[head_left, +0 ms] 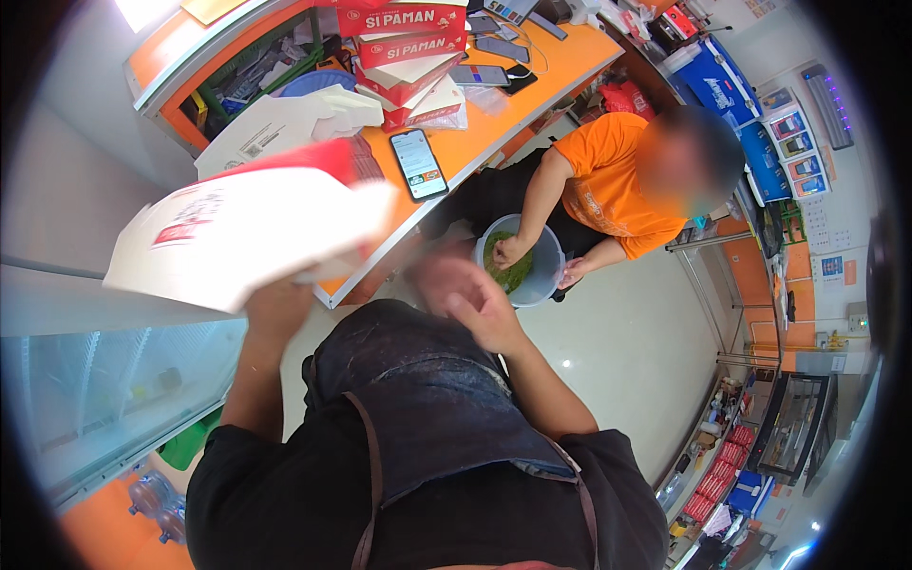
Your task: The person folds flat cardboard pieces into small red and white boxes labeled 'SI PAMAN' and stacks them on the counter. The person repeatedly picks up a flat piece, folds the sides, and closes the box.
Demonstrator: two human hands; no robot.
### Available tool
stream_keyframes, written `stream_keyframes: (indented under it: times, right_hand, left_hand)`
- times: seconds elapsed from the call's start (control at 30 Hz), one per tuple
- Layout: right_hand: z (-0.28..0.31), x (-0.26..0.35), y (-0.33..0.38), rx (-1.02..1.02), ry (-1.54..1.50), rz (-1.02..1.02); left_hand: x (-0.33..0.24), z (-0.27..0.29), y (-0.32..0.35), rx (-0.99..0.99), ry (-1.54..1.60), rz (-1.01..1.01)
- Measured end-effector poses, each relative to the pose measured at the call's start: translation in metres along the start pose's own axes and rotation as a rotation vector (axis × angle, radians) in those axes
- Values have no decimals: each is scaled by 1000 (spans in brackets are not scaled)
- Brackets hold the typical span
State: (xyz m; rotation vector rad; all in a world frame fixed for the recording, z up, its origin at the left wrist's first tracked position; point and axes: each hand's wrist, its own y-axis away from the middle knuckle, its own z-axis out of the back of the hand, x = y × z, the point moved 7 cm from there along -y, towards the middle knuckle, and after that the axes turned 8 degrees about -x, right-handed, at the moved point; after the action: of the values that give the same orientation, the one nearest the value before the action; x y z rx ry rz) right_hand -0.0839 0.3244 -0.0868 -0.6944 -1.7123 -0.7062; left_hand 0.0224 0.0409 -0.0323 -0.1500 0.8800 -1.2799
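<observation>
My left hand (277, 309) grips the lower edge of a white and red cardboard food box (252, 223), which is tilted and smeared by motion over the table's left end. Part of the hand is hidden behind the box. My right hand (467, 299) is in front of my apron, apart from the box, with a thumb showing and its fingers blurred. Beyond the held box lies a white cardboard sheet (285, 123). A phone (418, 163) with a lit screen rests on the orange table (489, 133) near its edge.
Red and white boxes (408, 47) are stacked on the table, with several phones (502, 49) behind. At the right a person in an orange shirt (608, 171) dips a hand into a bucket (546, 271) of green stuff. A glass-fronted cooler (133, 380) stands at the left.
</observation>
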Motion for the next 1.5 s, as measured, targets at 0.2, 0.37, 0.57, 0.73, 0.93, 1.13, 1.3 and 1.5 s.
stream_keyframes:
  times: [0.2,0.37,0.57,0.73,0.93,1.13,1.3,1.5]
  right_hand:
    - [-28,45,-12,127,15,233]
    - [-16,28,-15,-1,54,68]
    - [43,14,-16,-371,-204,-105]
    - [87,-13,-8,-353,-244,-501]
    - [83,-36,-4,-252,-224,-622]
    - [61,-36,-6,-206,-138,-726]
    - [48,1,-17,-325,901,95]
    - [-55,65,9,194,802,276]
  left_hand:
    - [-93,-36,25,371,333,-182]
    - [-99,-44,42,538,353,-183]
    - [-96,1,9,603,319,-331]
    - [-86,-9,10,543,335,-442]
    - [-72,-44,36,882,531,-204]
    - [-60,-76,50,1277,795,147]
    - [-60,-79,39,1126,749,4]
    - [-76,-75,37,1113,750,41]
